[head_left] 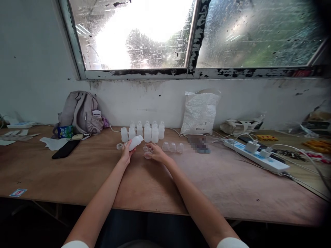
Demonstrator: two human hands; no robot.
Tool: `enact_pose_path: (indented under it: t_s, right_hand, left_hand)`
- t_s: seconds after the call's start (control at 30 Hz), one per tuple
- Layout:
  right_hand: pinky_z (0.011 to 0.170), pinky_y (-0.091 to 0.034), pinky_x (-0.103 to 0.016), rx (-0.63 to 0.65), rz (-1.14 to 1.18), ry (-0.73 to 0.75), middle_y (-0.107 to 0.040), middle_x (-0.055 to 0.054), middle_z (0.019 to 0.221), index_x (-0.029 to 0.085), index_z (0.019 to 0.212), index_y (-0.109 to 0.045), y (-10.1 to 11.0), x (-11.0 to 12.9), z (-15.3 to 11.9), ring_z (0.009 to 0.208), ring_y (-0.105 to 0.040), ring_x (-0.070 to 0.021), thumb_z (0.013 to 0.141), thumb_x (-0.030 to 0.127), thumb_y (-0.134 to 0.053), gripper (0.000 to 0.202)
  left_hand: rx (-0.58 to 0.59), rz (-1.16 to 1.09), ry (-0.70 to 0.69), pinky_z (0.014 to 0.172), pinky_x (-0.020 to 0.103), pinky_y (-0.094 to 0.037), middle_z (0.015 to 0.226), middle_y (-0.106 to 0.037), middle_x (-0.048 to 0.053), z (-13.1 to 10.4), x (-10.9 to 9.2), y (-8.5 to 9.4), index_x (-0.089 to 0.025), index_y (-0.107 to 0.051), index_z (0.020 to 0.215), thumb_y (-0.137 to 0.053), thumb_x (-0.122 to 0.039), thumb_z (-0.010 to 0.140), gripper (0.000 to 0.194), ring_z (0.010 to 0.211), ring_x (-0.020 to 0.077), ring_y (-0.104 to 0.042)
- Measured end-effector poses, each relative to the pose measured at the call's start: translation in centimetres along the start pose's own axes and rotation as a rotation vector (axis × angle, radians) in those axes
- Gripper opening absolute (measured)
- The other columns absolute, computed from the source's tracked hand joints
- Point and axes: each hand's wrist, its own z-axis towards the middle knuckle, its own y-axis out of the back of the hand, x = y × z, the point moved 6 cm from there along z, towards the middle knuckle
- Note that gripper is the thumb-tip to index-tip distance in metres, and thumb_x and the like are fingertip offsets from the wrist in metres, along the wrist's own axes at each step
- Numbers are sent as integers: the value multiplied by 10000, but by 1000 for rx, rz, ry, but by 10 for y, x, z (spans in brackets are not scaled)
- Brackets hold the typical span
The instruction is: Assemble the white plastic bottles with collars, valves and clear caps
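Note:
My left hand (126,152) is closed around a translucent white baby bottle (136,142), which is tilted with its neck up to the right. My right hand (157,153) reaches over several small clear teats (147,155) on the table, its thumb and fingers apart around them; whether it touches one is hard to see. Behind the hands stands a group of similar white bottles (147,133), several topped with clear teats. A pale ring (119,146) lies left of my left hand. Clear domed caps (172,147) sit in a row right of my right hand.
On the left are a grey backpack (81,112), a black phone (65,149) and white tissue (53,143). A white plastic bag (200,113) leans on the wall. To the right, a power strip (256,156) with cables lies on the wooden table (219,193).

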Motion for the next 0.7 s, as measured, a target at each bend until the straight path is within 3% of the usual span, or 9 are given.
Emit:
enact_pose_path:
  t_s: [0.07,0.13,0.27,0.4,0.53,0.7]
  right_hand:
    - [739,-415,-291,-112,43,-5,-566,-47,900,202,1048,-516,12,5,2,770,-521,-150,696,377,-569,397]
    - [694,-430,-268,-206,111,-30,-578,-31,827,202,973,-540,24,9,2,708,-526,-138,738,393,-507,304]
    - [629,-437,-245,-293,187,-86,-566,-17,742,193,739,-563,34,16,2,632,-519,-128,724,393,-513,208]
    - [643,-430,-239,-366,132,-19,-532,-29,819,184,734,-556,38,34,12,630,-524,-112,716,347,-537,165]
    - [686,-415,-249,-349,-81,65,-484,-47,929,166,799,-557,40,54,49,651,-532,-94,744,246,-524,103]
    - [677,-394,-249,-180,-533,43,-471,-75,997,153,898,-547,31,66,104,720,-528,-117,805,201,-458,138]
  left_hand:
    - [66,2,-1,435,165,-459,745,-576,12,-5,1,-7,-159,-523,900,-621,-373,678,324,494,62,-538]
    - [134,10,2,454,180,-471,781,-591,36,-11,3,-15,-150,-526,921,-647,-381,653,374,533,81,-557]
    - [229,17,-12,579,220,-509,920,-592,81,-20,7,-26,-147,-529,936,-650,-399,650,400,709,125,-592]
    - [298,-11,-70,758,249,-483,1081,-544,99,-21,9,-31,-169,-494,1029,-625,-411,673,451,933,159,-556]
    - [351,15,-100,872,258,-413,1233,-446,100,-17,14,-33,-216,-392,1162,-651,-378,656,591,1100,172,-461]
    - [277,274,-42,889,341,-383,1309,-324,182,-10,26,-25,-182,-290,1245,-760,-289,504,884,1139,244,-419]
